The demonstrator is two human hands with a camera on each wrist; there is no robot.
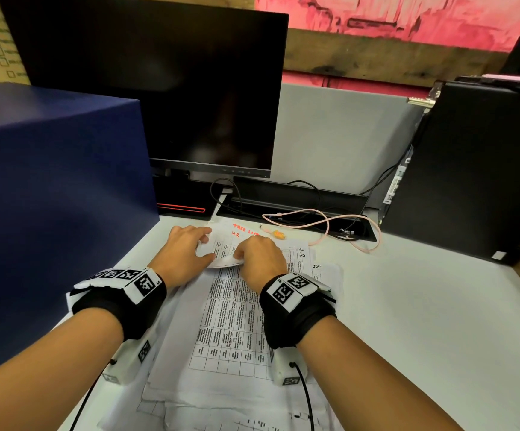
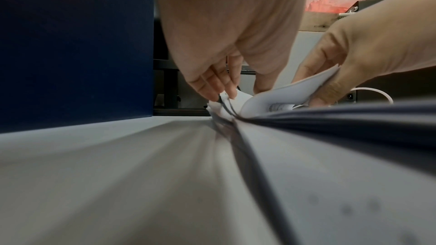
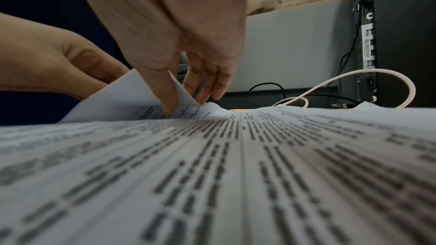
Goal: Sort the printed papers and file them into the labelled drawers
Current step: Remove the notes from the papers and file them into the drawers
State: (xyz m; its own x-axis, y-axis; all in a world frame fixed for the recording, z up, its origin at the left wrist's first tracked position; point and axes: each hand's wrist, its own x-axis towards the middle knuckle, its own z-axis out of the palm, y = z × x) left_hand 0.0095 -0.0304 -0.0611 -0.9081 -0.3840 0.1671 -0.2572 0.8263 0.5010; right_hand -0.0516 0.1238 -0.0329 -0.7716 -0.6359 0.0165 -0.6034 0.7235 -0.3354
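Note:
A loose pile of printed papers with tables of text lies on the pale desk in front of me. Both hands work at the far end of the top sheet, which is curled up and back toward me. My left hand pinches the sheet's far left corner between thumb and fingers. My right hand pinches the raised edge between thumb and fingers. Papers underneath carry red and black handwritten marks. No labelled drawer front shows in any view.
A large dark blue box stands close on the left. Behind the papers are a black monitor, a cable slot with a pink cable and a small orange item. A black PC tower stands at the right.

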